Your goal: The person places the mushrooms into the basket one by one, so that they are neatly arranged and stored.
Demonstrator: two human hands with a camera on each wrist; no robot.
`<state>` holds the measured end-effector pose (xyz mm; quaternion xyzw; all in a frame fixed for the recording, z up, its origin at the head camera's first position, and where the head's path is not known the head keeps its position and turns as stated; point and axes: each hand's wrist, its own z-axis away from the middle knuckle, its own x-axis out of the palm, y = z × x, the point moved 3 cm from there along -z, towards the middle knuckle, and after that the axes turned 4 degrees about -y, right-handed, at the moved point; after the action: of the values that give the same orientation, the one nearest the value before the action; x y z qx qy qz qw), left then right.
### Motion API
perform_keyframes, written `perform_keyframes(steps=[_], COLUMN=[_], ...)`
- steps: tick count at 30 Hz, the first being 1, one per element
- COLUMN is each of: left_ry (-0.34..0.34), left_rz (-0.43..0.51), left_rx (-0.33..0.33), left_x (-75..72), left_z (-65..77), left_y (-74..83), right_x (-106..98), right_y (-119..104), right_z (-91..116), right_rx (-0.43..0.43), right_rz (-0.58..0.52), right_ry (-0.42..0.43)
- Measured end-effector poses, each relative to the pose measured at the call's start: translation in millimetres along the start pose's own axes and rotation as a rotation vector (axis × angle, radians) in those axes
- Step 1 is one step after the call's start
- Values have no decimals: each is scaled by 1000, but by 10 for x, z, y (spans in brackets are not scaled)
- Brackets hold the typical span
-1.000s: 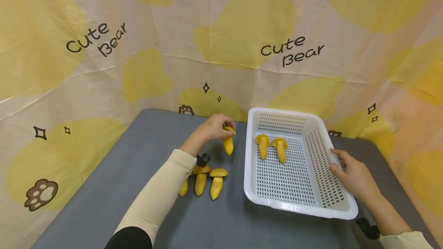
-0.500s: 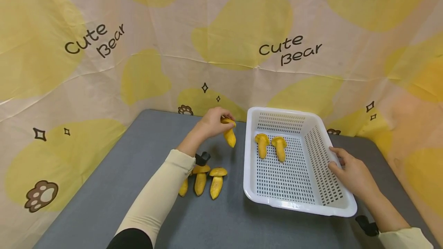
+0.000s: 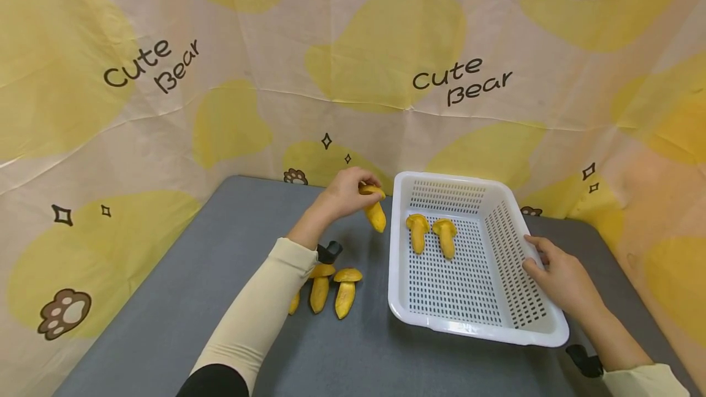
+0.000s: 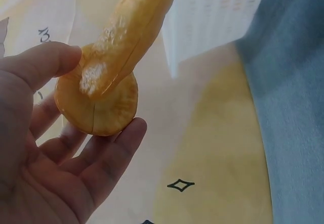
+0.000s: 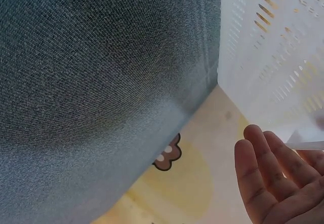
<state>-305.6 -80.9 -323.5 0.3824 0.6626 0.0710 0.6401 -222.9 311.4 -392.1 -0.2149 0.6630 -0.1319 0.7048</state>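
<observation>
In the head view my left hand holds a yellow mushroom by its cap, stem tilted down, off the basket's left side. The left wrist view shows the mushroom with thumb on one side of the cap and fingers behind it. My right hand holds the right rim of a white perforated basket. In the right wrist view its fingers lie straight outside the wall, just under the rim. Two mushrooms lie inside the basket, one left and one beside it.
On the grey table, left of the basket, lie a mushroom, another mushroom and a third mushroom partly hidden by the left forearm. A patterned cloth hangs behind the table.
My left hand has risen slightly and moved right toward the basket with the mushroom, whose stem has swung to point more rightward. The right hand and basket have stayed put.
</observation>
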Motion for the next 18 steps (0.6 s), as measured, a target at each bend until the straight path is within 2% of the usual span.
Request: perform_keyframes(steps=[10,18], left_ry=[17,29], left_rz=[28,67], left_rx=[20,78], left_x=[66,139], left_z=[-62,-134], left_y=[132,237], right_x=[-2,3], right_y=[7,3], right_z=[1,6], right_rx=[13,11], right_rz=[-3,-5], right_ry=[-13,-9])
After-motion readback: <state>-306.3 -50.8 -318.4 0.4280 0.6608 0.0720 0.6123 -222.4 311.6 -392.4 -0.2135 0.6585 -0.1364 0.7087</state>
